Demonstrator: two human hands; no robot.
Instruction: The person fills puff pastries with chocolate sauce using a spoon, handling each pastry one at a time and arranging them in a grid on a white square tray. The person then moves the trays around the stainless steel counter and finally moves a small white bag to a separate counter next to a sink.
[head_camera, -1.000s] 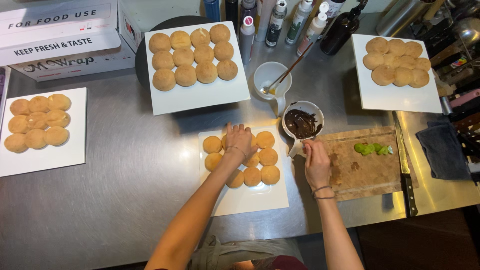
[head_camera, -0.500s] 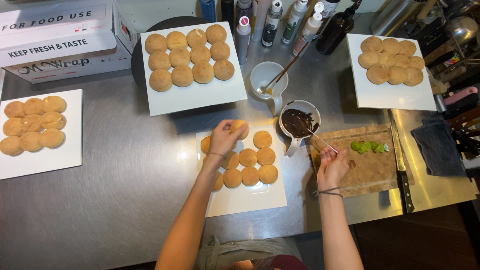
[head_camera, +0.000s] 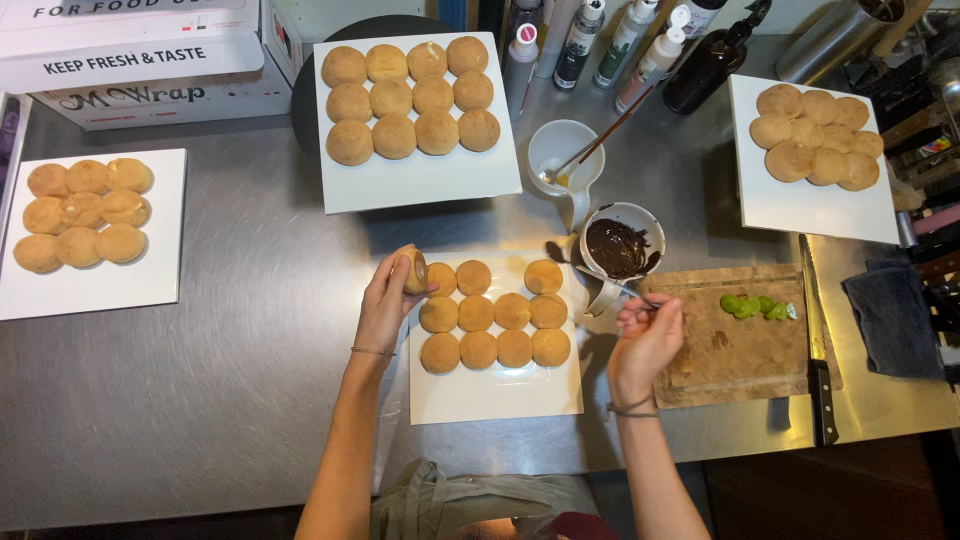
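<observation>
- A round bun (head_camera: 414, 270) is grasped by the fingers of the left hand (head_camera: 385, 305) and held lifted at the upper left corner of the near white plate (head_camera: 495, 395).
- Ten more buns (head_camera: 495, 322) are laid in rows on that plate, just right of the held one.
- A thin metal utensil (head_camera: 606, 285) is pinched in the closed fingers of the right hand (head_camera: 645, 335); its far end is seen at the rim of a small white bowl of dark sauce (head_camera: 620, 245).
- The right hand is held over the left edge of a wooden cutting board (head_camera: 735, 355), on which green slices (head_camera: 757, 306) are laid.
- A knife (head_camera: 815, 330) is laid just beside the board's right edge.
</observation>
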